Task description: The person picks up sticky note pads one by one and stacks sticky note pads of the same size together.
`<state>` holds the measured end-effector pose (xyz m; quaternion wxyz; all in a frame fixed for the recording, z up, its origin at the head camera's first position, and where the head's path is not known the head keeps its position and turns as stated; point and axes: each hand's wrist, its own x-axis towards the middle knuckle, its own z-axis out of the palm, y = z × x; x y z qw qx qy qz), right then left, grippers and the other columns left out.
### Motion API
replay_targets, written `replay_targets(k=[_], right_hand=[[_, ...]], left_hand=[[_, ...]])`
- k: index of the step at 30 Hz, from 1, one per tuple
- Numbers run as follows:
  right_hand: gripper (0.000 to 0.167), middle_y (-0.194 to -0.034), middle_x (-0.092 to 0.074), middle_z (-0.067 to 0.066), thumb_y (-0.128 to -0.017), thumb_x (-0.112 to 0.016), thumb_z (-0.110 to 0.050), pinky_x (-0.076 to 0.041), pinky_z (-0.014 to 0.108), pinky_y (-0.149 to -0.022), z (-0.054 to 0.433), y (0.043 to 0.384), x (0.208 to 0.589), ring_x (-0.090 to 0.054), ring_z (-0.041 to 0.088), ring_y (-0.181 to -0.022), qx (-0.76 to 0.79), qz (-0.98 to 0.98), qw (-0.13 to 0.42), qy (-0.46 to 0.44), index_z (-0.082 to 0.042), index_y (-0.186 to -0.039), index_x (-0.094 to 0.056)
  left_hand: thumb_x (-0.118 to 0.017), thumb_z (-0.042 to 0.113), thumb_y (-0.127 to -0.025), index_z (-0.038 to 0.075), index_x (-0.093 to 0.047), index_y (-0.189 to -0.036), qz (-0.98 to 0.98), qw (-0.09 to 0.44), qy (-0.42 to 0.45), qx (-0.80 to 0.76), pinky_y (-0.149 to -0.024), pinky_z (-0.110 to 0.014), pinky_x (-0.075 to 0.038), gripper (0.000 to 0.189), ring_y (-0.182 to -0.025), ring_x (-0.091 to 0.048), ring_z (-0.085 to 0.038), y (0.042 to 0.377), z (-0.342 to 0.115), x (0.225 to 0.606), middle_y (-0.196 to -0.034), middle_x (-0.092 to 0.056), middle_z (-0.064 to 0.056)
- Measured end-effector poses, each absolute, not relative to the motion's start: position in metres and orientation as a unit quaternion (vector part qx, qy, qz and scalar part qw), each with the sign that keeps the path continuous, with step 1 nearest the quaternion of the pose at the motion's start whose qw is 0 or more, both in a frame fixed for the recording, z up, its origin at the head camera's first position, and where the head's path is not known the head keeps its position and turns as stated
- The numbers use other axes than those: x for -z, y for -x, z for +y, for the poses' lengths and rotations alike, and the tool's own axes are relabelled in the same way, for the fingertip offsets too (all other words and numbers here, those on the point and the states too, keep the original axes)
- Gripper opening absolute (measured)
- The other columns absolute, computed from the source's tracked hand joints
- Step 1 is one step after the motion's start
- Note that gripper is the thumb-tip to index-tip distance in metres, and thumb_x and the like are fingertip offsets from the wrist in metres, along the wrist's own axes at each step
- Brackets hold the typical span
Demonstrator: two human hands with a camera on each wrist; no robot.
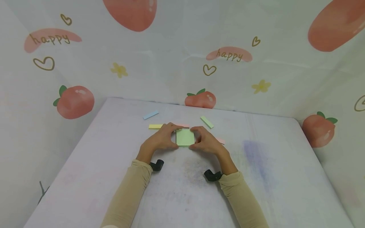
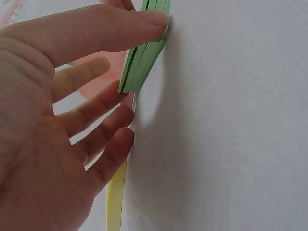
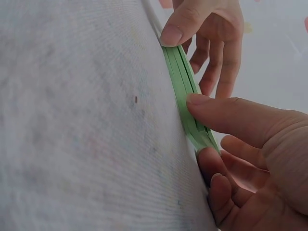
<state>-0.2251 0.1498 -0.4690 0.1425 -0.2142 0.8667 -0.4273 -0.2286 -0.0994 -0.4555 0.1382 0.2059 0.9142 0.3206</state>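
Observation:
A square light-green sticky note pad (image 1: 185, 138) sits between my two hands at the middle of the table. My left hand (image 1: 162, 137) pinches its left side, thumb on the near edge and fingers toward the far edge. From the right, my right hand (image 1: 207, 140) pinches the opposite side in the same manner. Both wrist views show the edge of the green pad (image 3: 179, 79) as several stacked layers with thin gaps, its corner slightly splayed. Past my left hand's fingers, a yellow strip (image 2: 115, 197) shows in the left wrist view.
Around the hands lie a blue strip (image 1: 150, 115), a yellow strip (image 1: 154, 126), a narrow green strip (image 1: 207, 122) and a pink strip (image 1: 221, 141) partly hidden by the right hand. More pink (image 1: 182, 125) shows behind the pad. A patterned cloth (image 1: 171, 63) hangs behind the table.

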Motion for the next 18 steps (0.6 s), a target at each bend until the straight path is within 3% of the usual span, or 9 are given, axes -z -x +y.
replay_targets(k=[14,18], right_hand=[[0.071,-0.142,-0.047,0.014,-0.082,-0.083,-0.008,-0.050,0.027,-0.076,0.1485,0.2260,0.4694,-0.057,0.017,-0.085,0.414,0.875,0.150,0.204,-0.006,-0.144,-0.048],[0.069,-0.132,-0.051,0.013,-0.083,-0.082,-0.008,-0.049,0.027,-0.075,0.1492,0.2255,0.4688,-0.057,0.017,-0.085,0.411,0.876,0.153,0.202,-0.007,-0.143,-0.048]], left_hand=[[-0.086,0.017,-0.077,0.030,-0.049,-0.151,0.921,0.128,-0.209,-0.304,-0.107,-0.047,-0.046,0.084,-0.129,-0.045,-0.028,0.2298,-0.0991,0.4571,-0.144,-0.052,-0.007],[-0.084,0.016,-0.077,0.033,-0.049,-0.151,0.919,0.127,-0.214,-0.306,-0.106,-0.046,-0.046,0.083,-0.128,-0.046,-0.028,0.2300,-0.0992,0.4571,-0.144,-0.053,-0.007]])
